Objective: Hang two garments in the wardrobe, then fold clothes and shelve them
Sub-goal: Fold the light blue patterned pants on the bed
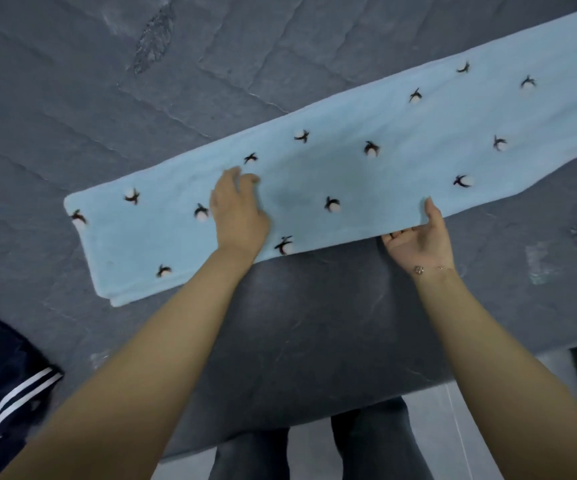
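A long light-blue garment (349,161) with small white-and-black pompoms lies folded into a narrow strip across the grey bed, slanting from lower left to upper right. My left hand (238,213) rests palm down on its left half, fingers slightly curled on the fabric. My right hand (422,237) is palm up at the strip's near edge, with the fingers tucked under the fabric and the thumb raised against the edge.
The grey quilted bed cover (141,81) fills most of the view; its near edge runs above my legs (315,452). A dark navy garment with white stripes (6,382) lies at the lower left. Pale floor (488,427) shows at the lower right.
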